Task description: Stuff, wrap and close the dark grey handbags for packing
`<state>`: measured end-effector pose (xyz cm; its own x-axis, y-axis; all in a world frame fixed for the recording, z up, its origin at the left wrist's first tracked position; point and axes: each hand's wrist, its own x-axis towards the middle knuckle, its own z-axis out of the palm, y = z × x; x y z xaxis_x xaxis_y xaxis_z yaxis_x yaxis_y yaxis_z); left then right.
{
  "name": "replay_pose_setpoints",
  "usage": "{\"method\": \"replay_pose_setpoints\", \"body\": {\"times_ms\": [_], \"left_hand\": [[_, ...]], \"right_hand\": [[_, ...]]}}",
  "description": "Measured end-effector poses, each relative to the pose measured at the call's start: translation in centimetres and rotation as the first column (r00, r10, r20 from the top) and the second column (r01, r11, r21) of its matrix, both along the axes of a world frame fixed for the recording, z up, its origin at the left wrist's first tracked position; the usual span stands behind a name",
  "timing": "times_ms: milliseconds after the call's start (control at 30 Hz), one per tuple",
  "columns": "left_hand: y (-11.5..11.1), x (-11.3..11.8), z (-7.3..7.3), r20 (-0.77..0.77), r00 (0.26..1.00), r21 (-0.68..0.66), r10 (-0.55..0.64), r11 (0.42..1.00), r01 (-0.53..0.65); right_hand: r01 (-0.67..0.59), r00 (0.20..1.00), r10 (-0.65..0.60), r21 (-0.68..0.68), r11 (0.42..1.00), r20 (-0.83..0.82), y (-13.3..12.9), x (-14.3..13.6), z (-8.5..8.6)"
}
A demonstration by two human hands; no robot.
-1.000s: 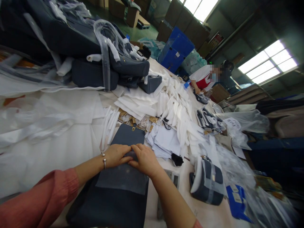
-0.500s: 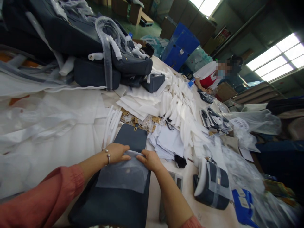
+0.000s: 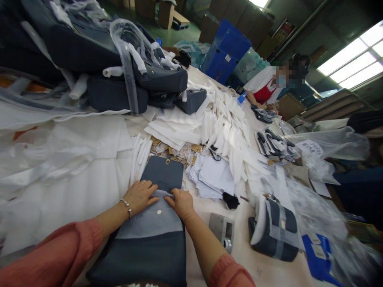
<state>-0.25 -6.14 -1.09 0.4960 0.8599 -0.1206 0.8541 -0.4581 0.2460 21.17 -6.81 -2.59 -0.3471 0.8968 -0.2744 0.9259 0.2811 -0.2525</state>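
A dark blue bag (image 3: 143, 259) lies in front of me with its flap (image 3: 163, 173) laid back, a gold clasp at the flap's far end. Across the bag rests a translucent white sheet (image 3: 149, 223). My left hand (image 3: 140, 197) lies on the sheet's far left edge, fingers spread. At the far right edge of the sheet is my right hand (image 3: 181, 202), its thumb and fingers pressed together on the sheet by the base of the flap.
Wrapped dark bags (image 3: 116, 52) are piled at the back left. White paper sheets (image 3: 214, 175), a metal tape dispenser (image 3: 221, 231), a wrapped bag (image 3: 275, 229) and a blue tool (image 3: 320, 255) lie to the right. A person (image 3: 263, 87) works at the far end.
My left hand has shifted slightly left, its fingers now flatter on the sheet. The sheet lies smoother, and a round pale spot shows through it. The view has turned slightly.
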Motion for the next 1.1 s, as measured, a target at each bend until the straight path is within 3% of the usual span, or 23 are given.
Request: {"method": "replay_pose_setpoints", "body": {"times_ms": [233, 500, 667, 767, 867, 1100], "left_hand": [[-0.7, -0.8, -1.8, 0.067, 0.997, 0.074, 0.038, 0.996, -0.043], [-0.5, -0.9, -1.5, 0.037, 0.996, 0.064, 0.076, 0.995, -0.078], [-0.7, -0.6, -1.2, 0.000, 0.998, 0.065, 0.065, 0.996, -0.065], [-0.7, -0.4, -1.0, -0.008, 0.998, 0.056, 0.064, 0.996, -0.064], [-0.5, -0.3, -1.0, 0.018, 0.997, 0.030, 0.073, 0.997, -0.073], [0.4, -0.9, -1.3, 0.153, 0.981, -0.086, 0.121, 0.990, -0.109]], "right_hand": [[-0.036, 0.999, 0.035, -0.004, 0.999, -0.029, 0.4, 0.2, -0.1], [-0.011, 0.998, 0.013, -0.026, 1.000, 0.054, 0.3, 0.6, -0.4], [0.028, 0.999, -0.027, 0.095, 0.995, -0.018, 0.2, 0.3, 1.9], [-0.167, 0.974, 0.184, 0.130, 0.977, -0.135, -0.2, -0.5, 3.9], [-0.403, 0.889, 0.402, 0.044, 0.914, -0.218, -1.4, -1.5, 5.0], [-0.404, 0.900, 0.364, -0.144, 0.903, -0.238, -4.3, -1.9, 5.9]]}}
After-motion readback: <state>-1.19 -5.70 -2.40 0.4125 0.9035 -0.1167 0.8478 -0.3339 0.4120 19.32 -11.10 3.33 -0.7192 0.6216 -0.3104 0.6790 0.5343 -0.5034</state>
